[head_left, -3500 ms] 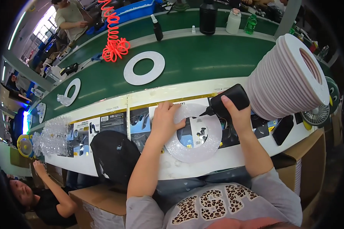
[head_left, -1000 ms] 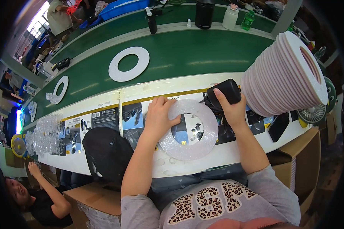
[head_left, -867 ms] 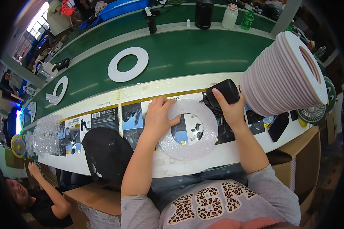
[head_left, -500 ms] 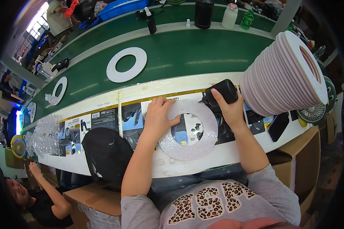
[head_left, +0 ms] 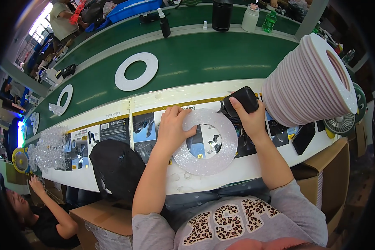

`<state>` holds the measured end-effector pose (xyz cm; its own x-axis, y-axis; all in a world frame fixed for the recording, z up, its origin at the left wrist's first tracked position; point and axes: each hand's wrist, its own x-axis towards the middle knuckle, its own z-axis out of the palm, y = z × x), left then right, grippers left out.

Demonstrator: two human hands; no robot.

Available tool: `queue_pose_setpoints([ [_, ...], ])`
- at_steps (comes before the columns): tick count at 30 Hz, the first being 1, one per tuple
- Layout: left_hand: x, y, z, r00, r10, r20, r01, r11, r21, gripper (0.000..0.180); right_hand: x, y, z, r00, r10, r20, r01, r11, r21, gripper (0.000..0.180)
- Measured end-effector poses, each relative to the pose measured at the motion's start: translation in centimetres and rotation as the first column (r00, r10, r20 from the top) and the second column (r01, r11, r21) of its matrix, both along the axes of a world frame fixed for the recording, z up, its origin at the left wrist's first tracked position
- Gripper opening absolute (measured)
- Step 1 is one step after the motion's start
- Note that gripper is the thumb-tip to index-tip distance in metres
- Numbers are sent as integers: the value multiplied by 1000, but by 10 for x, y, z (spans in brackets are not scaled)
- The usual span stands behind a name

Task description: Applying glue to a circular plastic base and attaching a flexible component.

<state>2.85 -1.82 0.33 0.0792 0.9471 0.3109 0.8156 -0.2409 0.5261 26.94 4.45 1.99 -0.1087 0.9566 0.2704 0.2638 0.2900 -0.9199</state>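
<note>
A flat, glittery white ring (head_left: 208, 162) lies on the work surface in front of me. My left hand (head_left: 173, 127) holds its upper left part, the thumb reaching across toward the hole. In my right hand (head_left: 251, 114) is a black squeeze bottle (head_left: 242, 101), gripped and tilted. The bottle's narrow tip points down at the ring's upper right edge; whether it touches cannot be made out. A tall leaning stack of similar rings (head_left: 308, 83) stands just right of my right hand.
Another white ring (head_left: 152, 68) lies on the green belt (head_left: 196, 62). A black cloth-like cover (head_left: 116, 166) sits left of my left forearm. Clear plastic pieces (head_left: 50, 148) are heaped farther left. A black phone (head_left: 304, 138) and small fan (head_left: 339, 123) lie at right. A co-worker (head_left: 50, 216) sits lower left.
The ring on the green belt has shifted slightly left. At lower left the co-worker's head and hand have moved. My hands, the bottle and the ring before me look nearly still.
</note>
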Motion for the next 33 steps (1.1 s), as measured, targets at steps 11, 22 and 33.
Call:
queue_pose_setpoints([
  [11, 0, -1, 1, 999, 20, -46, -19, 999, 27, 48, -4, -8, 14, 989, -14, -146, 20, 999, 44, 23],
  [22, 10, -3, 1, 992, -124, 12, 124, 991, -41, 48, -9, -10, 6, 972, 83, -219, -90, 996, -23, 22],
  [33, 9, -2, -1, 991, -134, 17, 134, 991, 0, 47, -12, -10, 2, 977, 92, -190, -98, 995, -22, 27],
])
